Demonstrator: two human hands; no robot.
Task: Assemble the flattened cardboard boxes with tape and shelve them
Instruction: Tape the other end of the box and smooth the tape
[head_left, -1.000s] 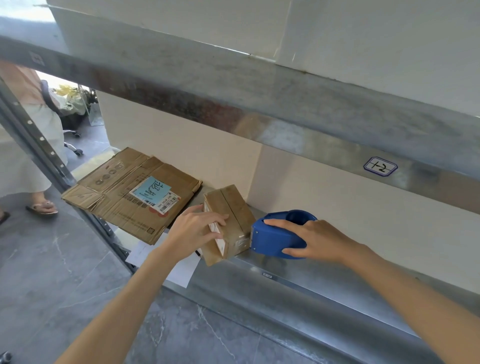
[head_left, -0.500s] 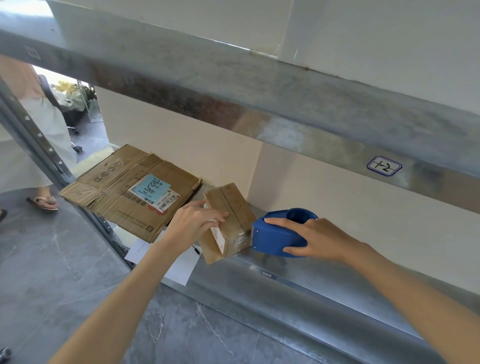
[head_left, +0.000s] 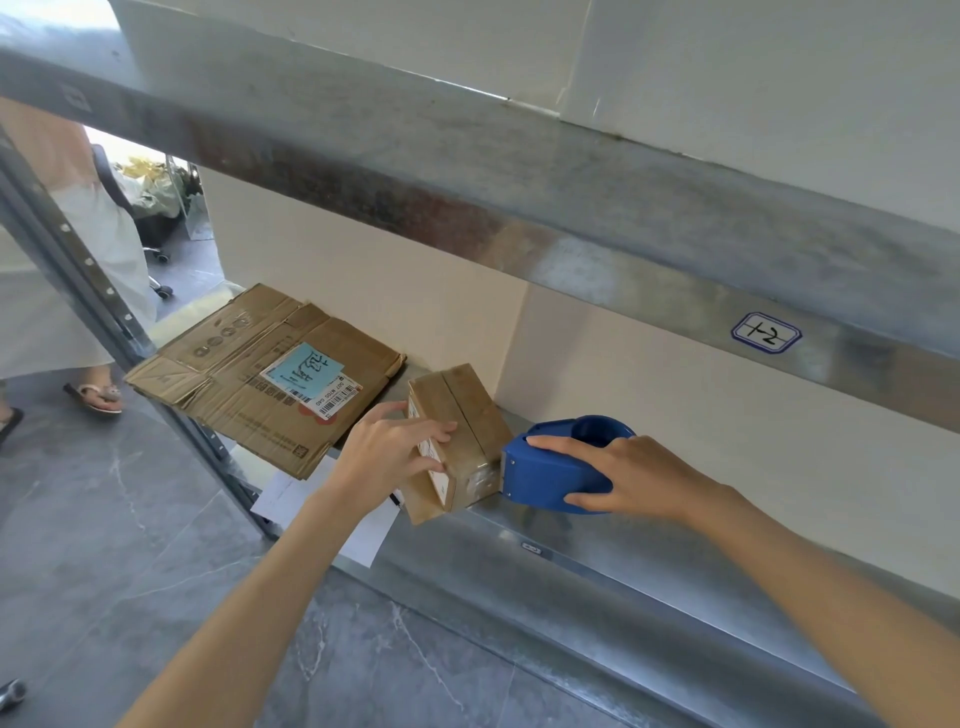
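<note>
My left hand (head_left: 395, 447) curls over the small brown cardboard box (head_left: 462, 410) at the grey metal shelf's (head_left: 649, 577) front edge, bracing it against sliding. My right hand (head_left: 639, 478) wraps the blue plastic tape dispenser (head_left: 550, 470), its mouth touching the box's end, probably to tape the seam.

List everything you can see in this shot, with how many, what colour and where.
small box: one, brown, on the lower shelf
tape dispenser: one, blue, against the box's right end
flattened cardboard: stack, count unclear, brown, shelf's left end, overhanging
paper sheets: count unclear, white, at the shelf's front edge
upper shelf: one, grey metal, overhead
sticker: one, white with blue border, on the upper shelf's front
bystander: one, pale clothing, far left
left hand: one, gripping the small box
right hand: one, gripping the tape dispenser
</note>
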